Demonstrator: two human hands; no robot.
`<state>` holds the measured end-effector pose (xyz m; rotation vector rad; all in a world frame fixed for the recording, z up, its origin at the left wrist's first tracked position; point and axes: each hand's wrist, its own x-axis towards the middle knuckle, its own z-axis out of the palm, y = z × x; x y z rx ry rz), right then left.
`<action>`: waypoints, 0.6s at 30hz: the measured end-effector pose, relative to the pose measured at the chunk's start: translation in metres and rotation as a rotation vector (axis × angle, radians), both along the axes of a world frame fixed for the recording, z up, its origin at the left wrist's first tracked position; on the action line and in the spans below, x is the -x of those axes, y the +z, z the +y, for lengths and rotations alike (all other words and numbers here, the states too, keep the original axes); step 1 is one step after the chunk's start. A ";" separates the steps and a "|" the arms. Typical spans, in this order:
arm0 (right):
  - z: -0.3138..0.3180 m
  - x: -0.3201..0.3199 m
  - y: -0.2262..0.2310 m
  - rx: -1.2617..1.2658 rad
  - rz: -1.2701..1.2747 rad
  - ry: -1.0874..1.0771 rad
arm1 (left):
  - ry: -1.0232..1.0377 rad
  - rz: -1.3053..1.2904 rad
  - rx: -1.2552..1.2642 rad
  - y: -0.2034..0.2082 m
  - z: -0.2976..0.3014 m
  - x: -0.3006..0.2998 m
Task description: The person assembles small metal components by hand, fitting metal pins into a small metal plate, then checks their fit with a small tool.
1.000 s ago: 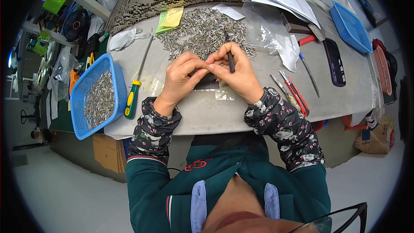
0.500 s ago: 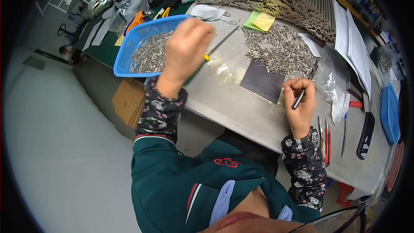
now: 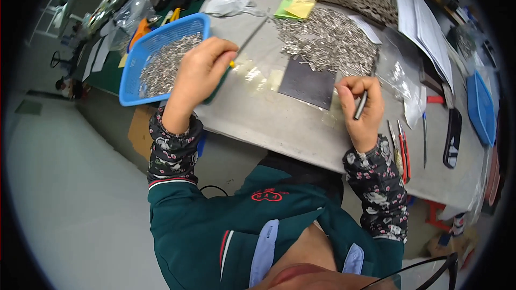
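While the left hand (image 3: 201,70) grips a screwdriver (image 3: 236,56), the right hand (image 3: 363,108) holds a dark rod (image 3: 362,106).

A dark slim tool (image 3: 362,106) upright in fist; a screwdriver (image 3: 243,48) lies tilted.

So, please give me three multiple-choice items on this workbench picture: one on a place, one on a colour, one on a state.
1. Where does the blue basket stand?
A. at the table's left edge
B. by the right hand
C. on the floor

2. What colour is the flat mat between the hands?
A. yellow
B. dark grey
C. red

3. What is the right hand doing?
A. lying open
B. gripping a thin dark tool
C. holding paper

Answers: 1 A, it sits beside the left hand. 2 B, it looks dark grey. 3 B, fingers close around the tool.
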<state>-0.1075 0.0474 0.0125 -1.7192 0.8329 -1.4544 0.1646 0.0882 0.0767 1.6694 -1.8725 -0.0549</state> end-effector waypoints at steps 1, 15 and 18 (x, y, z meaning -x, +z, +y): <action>-0.003 0.004 -0.004 -0.011 0.016 -0.027 | -0.119 0.009 -0.049 -0.009 -0.006 0.018; -0.029 0.050 -0.016 0.180 0.076 -0.090 | -0.050 -0.100 -0.303 -0.082 -0.120 0.106; -0.031 0.056 -0.016 0.175 0.085 -0.078 | -0.021 -0.165 -0.357 -0.073 -0.125 0.116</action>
